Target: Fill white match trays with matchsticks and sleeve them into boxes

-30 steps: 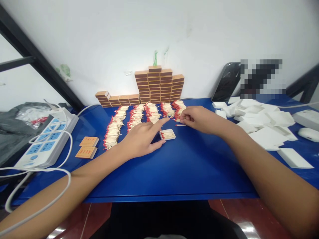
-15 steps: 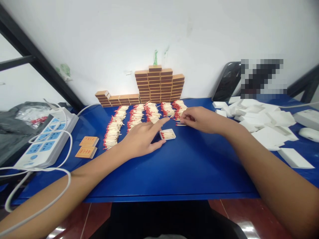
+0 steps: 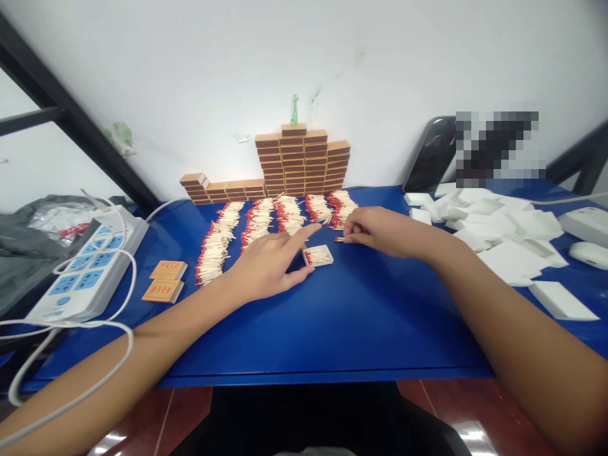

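Observation:
Beside a small white matchbox tray (image 3: 319, 256) with red-headed matches in it, my left hand (image 3: 266, 266) lies with thumb and index finger spread. Its thumb tip is at the tray's near left corner, and the index finger reaches past the far side. My right hand (image 3: 373, 231) is closed in a pinch on a match (image 3: 339, 239) at the table top, right of the tray. Only the red head and a short bit of stick show. Just beyond that hand is the rightmost pile of matches (image 3: 341, 209); several more piles (image 3: 259, 221) run to the left.
Closed matchboxes (image 3: 304, 161) are stacked against the wall. Two orange matchboxes (image 3: 164, 291) lie left, near a white power strip (image 3: 85, 266) with looping cables. White empty trays (image 3: 508, 228) are heaped right, before a leaning black phone (image 3: 433, 155). The blue table's front edge (image 3: 327, 378) is near me.
My right hand has shifted slightly, and its thumb now presses by the match head. Where two loose matches showed under the fingers, one head is visible. My left hand stays by the tray.

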